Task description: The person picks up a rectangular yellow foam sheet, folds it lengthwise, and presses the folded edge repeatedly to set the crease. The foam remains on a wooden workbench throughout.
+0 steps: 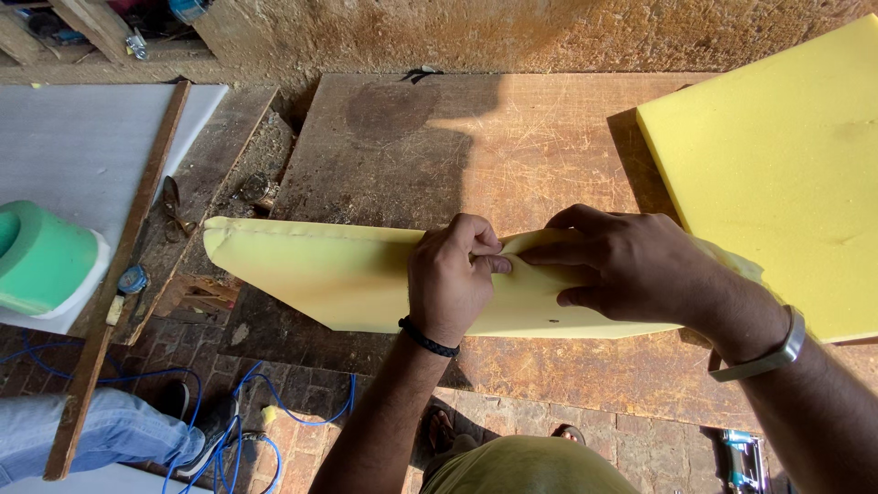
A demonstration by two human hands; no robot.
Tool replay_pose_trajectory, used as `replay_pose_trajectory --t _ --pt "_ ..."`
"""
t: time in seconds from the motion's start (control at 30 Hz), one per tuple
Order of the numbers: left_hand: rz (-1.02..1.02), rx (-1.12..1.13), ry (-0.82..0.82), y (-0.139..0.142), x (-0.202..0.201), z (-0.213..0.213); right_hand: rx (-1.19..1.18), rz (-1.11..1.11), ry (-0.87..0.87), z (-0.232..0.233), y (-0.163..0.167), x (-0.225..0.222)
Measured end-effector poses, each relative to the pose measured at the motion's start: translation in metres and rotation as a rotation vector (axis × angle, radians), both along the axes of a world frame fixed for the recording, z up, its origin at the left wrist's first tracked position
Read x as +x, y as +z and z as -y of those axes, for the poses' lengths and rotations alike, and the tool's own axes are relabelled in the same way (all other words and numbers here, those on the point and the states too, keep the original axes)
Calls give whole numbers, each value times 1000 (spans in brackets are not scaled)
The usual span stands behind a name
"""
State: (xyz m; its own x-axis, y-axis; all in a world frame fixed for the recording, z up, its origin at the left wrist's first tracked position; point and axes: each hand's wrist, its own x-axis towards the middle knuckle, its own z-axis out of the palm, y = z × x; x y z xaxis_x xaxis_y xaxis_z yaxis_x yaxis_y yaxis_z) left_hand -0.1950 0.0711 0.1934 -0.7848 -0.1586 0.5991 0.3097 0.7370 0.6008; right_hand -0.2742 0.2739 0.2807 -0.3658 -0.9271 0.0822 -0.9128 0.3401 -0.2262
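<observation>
Two hands, left hand (450,277) and right hand (617,265), both pinching one yellow cushion (315,274); one foam slab (777,165) beside.

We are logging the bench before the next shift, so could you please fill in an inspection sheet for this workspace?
Surface: worn, scratched wooden bench top, half in shadow, against a rough wall.
Job's things: yellow covered cushion panel held on edge over the bench's near side; bare yellow foam slab lying flat at right.
Clutter: green tape roll on a white sheet; long wooden strip; scissors.
Grippers: left hand pinching the cover at the panel's top edge; right hand pressing beside it.
Cables: blue cable looped on the brick floor.
Surroundings: another person's leg and shoe at lower left.
</observation>
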Motion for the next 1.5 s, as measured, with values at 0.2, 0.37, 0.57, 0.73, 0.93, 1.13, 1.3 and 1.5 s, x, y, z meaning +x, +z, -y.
replay_pose_trajectory --t 0.2,0.37,0.57,0.73,0.93,1.13,1.3,1.5 --pt "9 19 -29 7 2 3 -16 -5 19 -34 -4 -11" --pt "102 -52 -113 33 10 0 -169 -162 117 -33 -13 -10" --pt "198 0 -164 26 0 -4 -94 -72 3 -26 -4 0" --pt "-95 -34 -94 -4 -7 -14 136 61 -141 -18 -4 2" --pt "-264 -34 -79 -4 -4 -15 -188 -104 147 -23 -3 -3" --pt "-194 4 -140 25 7 18 -61 -170 41 -4 6 11" --pt "-197 50 -65 37 27 64 -99 -219 107 44 20 20" --pt "6 104 -42 30 27 108 -124 -47 224 83 19 20"
